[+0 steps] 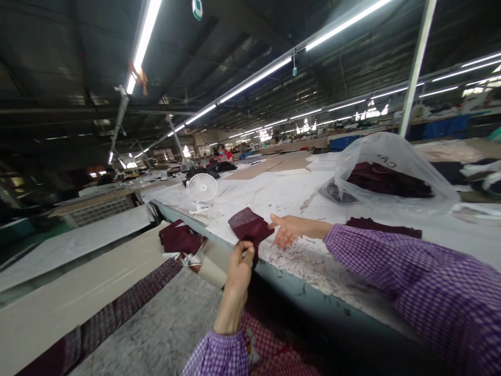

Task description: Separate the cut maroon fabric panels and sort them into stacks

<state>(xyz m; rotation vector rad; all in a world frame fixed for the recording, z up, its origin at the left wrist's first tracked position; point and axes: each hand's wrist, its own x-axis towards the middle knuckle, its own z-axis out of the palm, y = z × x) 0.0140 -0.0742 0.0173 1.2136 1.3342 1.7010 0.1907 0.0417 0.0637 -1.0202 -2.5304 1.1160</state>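
At the table's front edge lies a maroon fabric piece (250, 224) with a greyish part at its far end. Its near corner hangs over the edge, pinched by my left hand (239, 261), whose fingers are closed. Just to the right, my right hand (291, 228) has its fingers stretched out and apart. Its fingertips are close to the cloth's right side; whether they touch it I cannot tell. A flat stack of maroon pieces (383, 227) lies behind my right forearm, partly hidden by the sleeve.
A small white fan (201, 189) stands near the table's left edge. A clear plastic bag (391, 172) of maroon cloth sits at the right. Lower left, a bench (117, 282) carries maroon pieces (182, 237) and a long maroon strip (129, 292). A person (224, 154) is far back.
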